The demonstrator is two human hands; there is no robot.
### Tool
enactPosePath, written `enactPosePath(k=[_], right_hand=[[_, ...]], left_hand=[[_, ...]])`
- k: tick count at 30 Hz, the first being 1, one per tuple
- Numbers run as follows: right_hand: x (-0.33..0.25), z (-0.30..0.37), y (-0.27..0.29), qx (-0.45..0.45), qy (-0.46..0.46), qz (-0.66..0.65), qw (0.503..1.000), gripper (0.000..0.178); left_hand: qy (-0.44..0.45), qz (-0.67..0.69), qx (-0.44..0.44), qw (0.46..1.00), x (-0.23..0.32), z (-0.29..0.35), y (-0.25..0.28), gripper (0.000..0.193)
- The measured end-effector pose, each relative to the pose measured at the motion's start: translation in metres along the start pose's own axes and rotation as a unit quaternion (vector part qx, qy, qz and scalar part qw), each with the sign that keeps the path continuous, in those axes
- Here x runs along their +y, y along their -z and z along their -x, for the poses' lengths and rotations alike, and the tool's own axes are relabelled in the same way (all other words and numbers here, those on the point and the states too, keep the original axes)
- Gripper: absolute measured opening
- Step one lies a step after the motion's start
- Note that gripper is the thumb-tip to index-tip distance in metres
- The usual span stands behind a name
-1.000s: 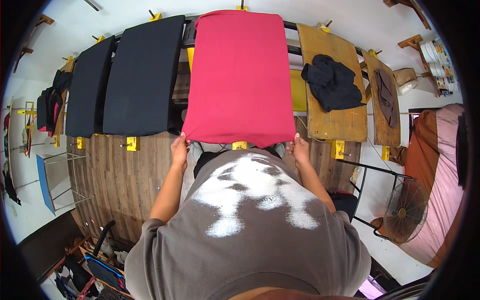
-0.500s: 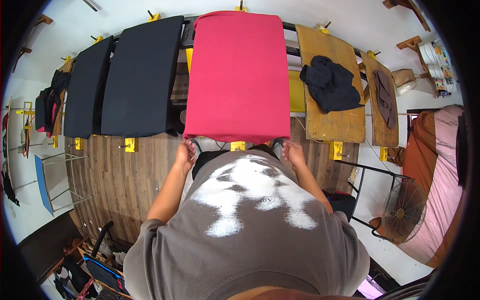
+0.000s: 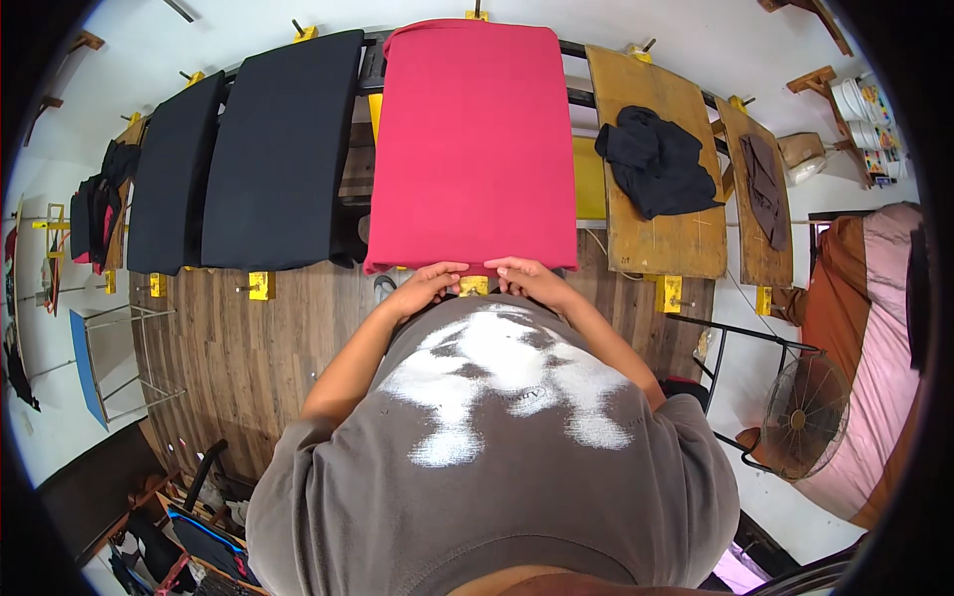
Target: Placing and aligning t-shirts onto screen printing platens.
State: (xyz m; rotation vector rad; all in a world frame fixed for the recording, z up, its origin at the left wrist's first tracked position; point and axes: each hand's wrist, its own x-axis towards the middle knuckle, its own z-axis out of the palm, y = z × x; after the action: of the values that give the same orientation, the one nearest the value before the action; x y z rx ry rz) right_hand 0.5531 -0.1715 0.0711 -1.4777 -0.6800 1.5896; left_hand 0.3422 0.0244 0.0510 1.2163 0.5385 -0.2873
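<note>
A red garment (image 3: 477, 149) is stretched smooth over a board in front of me. At the middle of its near edge, my left hand (image 3: 429, 286) pinches the hem between thumb and fingers. Close by on the right, my right hand (image 3: 533, 282) grips the same edge in a similar pinch. A short gap lies between the two hands, above a yellow bracket (image 3: 474, 286). The underside of the cloth is hidden.
Black garments cover two boards (image 3: 283, 149) on the left. To the right, a crumpled black garment (image 3: 658, 164) lies on a bare wooden board (image 3: 636, 256), and a brown cloth (image 3: 763, 189) on another. A fan (image 3: 803, 417) stands at the lower right.
Both hands have moved inward from the garment's near corners to the middle of its edge. Their fingers now close on the hem. The red cloth looks nearly the same.
</note>
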Motion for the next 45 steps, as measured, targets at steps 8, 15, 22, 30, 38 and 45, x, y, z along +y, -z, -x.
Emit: enactPosePath(k=[8,15,22,30,38,45], right_hand=[[0.027,-0.007,0.004,-0.037,0.039,0.070,0.996,0.047],[0.016,-0.009,-0.004,-0.067,-0.039,-0.007,0.997,0.053],[0.017,-0.005,-0.001,-0.053,-0.019,0.075,0.996,0.056],[0.032,0.013,0.020,-0.030,-0.051,-0.017,0.998,0.053],[0.030,0.045,0.047,0.075,-0.093,-0.156,0.981,0.059],[0.045,0.040,0.048,0.204,-0.115,-0.289,0.928,0.061]], left_hand=[[-0.002,0.048,-0.035,0.998,-0.008,0.011,0.000,0.043],[-0.038,-0.015,-0.057,0.998,-0.001,0.000,0.000,0.046],[0.001,-0.009,-0.019,1.000,0.003,0.020,0.008,0.047],[0.011,-0.022,0.090,0.996,-0.009,0.045,0.046,0.038],[0.086,0.101,0.291,0.947,-0.031,0.050,0.069,0.048],[0.095,0.238,0.396,0.882,-0.045,0.034,0.082,0.044]])
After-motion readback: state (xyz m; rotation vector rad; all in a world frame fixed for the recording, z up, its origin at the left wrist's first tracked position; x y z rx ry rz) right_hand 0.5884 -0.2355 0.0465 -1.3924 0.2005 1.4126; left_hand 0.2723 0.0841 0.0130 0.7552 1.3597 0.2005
